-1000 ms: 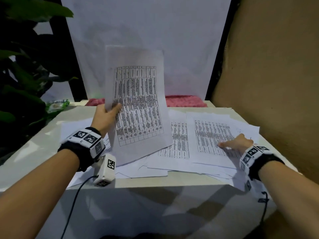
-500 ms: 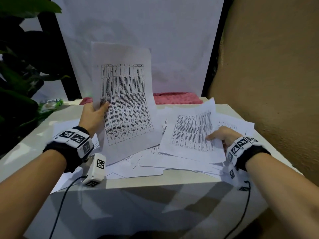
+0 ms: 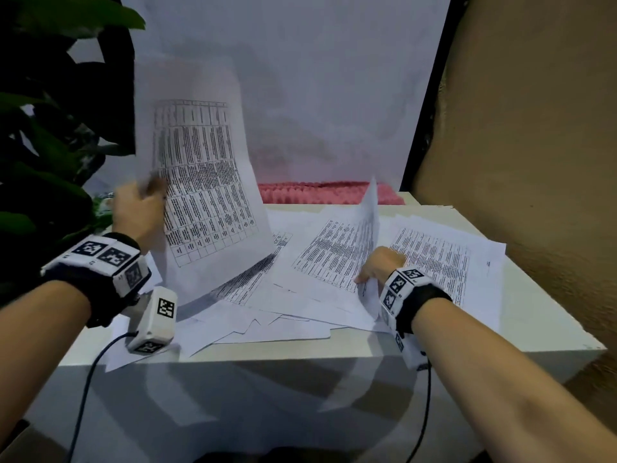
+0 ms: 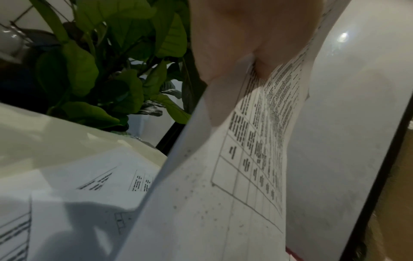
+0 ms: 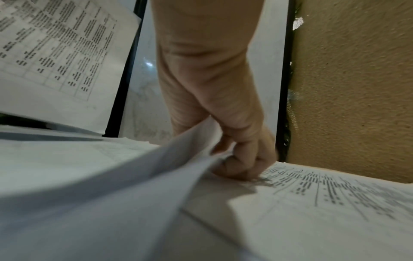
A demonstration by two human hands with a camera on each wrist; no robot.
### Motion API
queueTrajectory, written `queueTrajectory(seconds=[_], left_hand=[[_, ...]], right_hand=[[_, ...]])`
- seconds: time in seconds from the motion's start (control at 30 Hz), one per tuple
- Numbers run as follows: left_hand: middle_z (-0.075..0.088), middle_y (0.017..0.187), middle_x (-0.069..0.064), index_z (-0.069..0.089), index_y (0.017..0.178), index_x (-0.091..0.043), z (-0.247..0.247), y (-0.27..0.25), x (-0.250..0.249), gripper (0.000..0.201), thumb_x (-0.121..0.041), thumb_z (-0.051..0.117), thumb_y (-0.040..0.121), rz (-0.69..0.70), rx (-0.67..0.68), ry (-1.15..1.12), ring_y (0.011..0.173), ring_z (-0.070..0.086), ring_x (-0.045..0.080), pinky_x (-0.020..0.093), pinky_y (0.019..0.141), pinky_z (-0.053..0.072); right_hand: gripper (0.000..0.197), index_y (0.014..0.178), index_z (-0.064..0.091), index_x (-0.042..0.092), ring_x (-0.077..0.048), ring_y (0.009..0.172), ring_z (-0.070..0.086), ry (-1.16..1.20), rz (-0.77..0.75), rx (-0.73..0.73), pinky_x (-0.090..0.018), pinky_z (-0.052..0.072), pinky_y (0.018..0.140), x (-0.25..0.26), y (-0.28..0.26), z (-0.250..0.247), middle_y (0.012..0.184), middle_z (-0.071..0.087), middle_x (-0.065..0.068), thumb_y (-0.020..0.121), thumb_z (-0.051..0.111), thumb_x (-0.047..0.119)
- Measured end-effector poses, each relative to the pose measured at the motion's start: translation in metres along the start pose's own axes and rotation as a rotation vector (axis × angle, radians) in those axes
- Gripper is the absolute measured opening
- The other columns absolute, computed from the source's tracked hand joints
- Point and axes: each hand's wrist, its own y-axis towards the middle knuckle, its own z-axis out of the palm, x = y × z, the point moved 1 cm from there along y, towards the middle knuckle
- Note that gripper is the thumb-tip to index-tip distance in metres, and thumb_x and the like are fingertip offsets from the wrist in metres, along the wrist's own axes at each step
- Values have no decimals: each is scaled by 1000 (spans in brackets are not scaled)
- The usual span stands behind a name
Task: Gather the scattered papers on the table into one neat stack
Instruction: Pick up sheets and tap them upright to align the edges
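Observation:
My left hand (image 3: 140, 212) grips a printed sheet (image 3: 203, 182) by its left edge and holds it upright over the left half of the white table (image 3: 534, 332); the thumb (image 4: 263, 58) lies on its printed face. My right hand (image 3: 379, 265) pinches the right edge of a second printed sheet (image 3: 337, 252) and lifts that edge off the pile; its fingers (image 5: 236, 159) are curled round the paper. A third printed sheet (image 3: 440, 262) lies flat to its right. Several more papers (image 3: 260, 325) lie overlapped beneath, some hanging over the front edge.
A leafy plant (image 3: 50, 155) stands close at the left, beside the table. A white board (image 3: 300, 78) leans behind the table, with a pink cloth (image 3: 320, 192) at its foot. A rough tan wall (image 3: 534, 128) runs along the right side.
My right hand has raised the right edge of its sheet higher and drawn it leftwards, uncovering the sheet beneath. The left hand's sheet has shifted a little left and stands more upright.

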Motion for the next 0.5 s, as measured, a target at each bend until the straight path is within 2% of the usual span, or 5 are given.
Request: queueTrajectory(seconds=[0.1, 0.2, 0.33, 0.43, 0.5], left_hand=[[63, 93, 11, 55, 103, 0, -6, 7, 5, 25, -23, 49, 97, -84, -43, -98, 81, 57, 17, 17, 71, 46], [58, 116, 13, 46, 127, 5, -7, 4, 7, 45, -25, 53, 95, -142, -44, -156, 104, 56, 21, 31, 89, 44], [63, 88, 5, 60, 95, -5, -3, 1, 14, 19, -23, 53, 94, -150, 43, -132, 93, 61, 24, 36, 86, 47], [55, 72, -1, 55, 73, -15, -2, -5, 14, 24, -17, 50, 96, -155, 70, -121, 71, 55, 17, 29, 71, 46], [59, 79, 4, 60, 87, -6, -2, -9, 13, 19, -18, 49, 97, -143, 71, -104, 78, 56, 21, 29, 75, 44]], right_hand=[[64, 129, 42, -4, -31, 123, 49, 36, 19, 21, -35, 43, 101, 0, -1, 1, 130, 50, -16, 80, 71, 25], [18, 79, 60, 0, -25, 111, 57, 90, 22, 86, -24, 46, 89, -5, 3, 0, 100, 61, -11, 82, 68, 16], [32, 62, 43, 3, -26, 92, 54, 247, 7, 6, -27, 45, 79, -20, 8, -20, 93, 55, -14, 80, 69, 4], [19, 88, 57, -8, -34, 107, 58, 327, -36, -95, -31, 44, 80, -33, 16, -47, 103, 59, -21, 79, 70, 2], [26, 103, 59, -7, -33, 105, 58, 403, -66, -186, -31, 44, 79, -39, 15, -67, 107, 61, -20, 80, 68, 3]])
